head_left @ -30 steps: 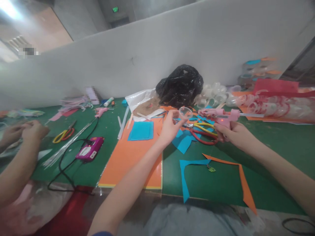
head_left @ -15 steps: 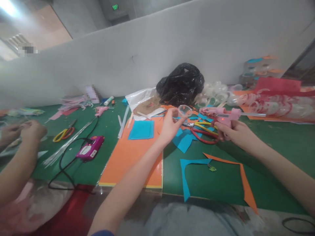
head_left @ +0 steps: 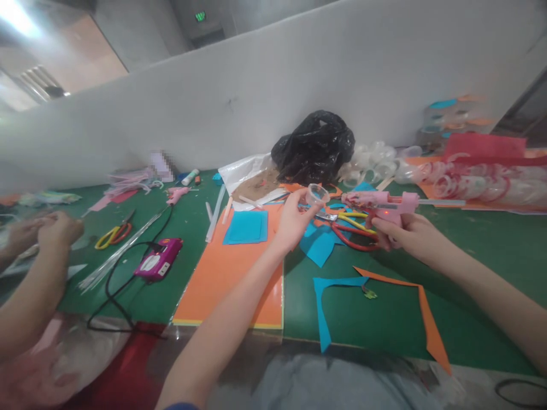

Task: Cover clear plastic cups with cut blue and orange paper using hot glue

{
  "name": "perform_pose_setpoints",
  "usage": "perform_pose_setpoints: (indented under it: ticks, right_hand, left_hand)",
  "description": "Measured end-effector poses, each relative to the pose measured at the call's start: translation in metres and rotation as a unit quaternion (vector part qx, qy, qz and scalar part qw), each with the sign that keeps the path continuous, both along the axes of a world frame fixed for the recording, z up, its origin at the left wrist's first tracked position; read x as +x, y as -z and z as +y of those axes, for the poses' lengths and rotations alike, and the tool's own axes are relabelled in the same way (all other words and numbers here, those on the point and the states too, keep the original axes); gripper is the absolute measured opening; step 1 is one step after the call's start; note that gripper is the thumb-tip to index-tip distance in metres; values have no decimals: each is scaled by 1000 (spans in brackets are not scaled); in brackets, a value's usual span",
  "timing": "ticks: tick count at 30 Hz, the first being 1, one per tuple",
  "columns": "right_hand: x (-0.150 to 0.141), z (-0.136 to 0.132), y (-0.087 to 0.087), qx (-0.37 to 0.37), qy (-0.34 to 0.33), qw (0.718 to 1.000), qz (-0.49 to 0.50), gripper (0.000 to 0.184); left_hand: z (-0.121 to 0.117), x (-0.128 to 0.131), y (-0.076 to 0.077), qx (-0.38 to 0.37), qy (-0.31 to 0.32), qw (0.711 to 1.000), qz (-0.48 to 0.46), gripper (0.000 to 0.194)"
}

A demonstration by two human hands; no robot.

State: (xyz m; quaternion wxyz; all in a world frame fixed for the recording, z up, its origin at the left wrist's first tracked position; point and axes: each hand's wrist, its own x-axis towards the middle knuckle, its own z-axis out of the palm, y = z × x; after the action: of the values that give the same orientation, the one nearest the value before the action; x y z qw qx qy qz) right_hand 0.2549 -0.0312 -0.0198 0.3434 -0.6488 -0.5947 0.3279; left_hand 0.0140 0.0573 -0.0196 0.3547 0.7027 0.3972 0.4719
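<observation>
Between the fingers of my left hand (head_left: 296, 219) is a small clear plastic cup (head_left: 317, 195), its round rim tilted upward. My right hand (head_left: 399, 230) grips a pink hot glue gun (head_left: 384, 202) by its handle, a red light glowing on its side and a clear glue stick (head_left: 442, 202) poking out of the back. The gun's nozzle points left, close to the cup; whether they touch I cannot tell. Below them lie scissors with yellow and red handles (head_left: 352, 233), on top of blue cut paper pieces (head_left: 318, 247).
An orange sheet stack (head_left: 231, 285) bears blue squares (head_left: 245, 226). Paper offcuts (head_left: 323, 313) lie in front. A black plastic bag (head_left: 316, 148) and clear cups (head_left: 380, 162) stand behind. Leftward are a purple power strip (head_left: 158, 259), cables, wires, scissors (head_left: 113, 234) and a co-worker's hands (head_left: 55, 228).
My left hand has turned the cup so that its opening tips more upward. The glue gun has shifted slightly left toward it.
</observation>
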Motion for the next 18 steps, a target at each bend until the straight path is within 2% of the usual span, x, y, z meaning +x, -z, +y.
perform_pose_setpoints:
  ticks: [18]
  right_hand:
    - [-9, -4, -11, -4, -15, 999, -28, 72]
  left_hand:
    - [4, 0, 6, 15, -8, 1000, 10, 32]
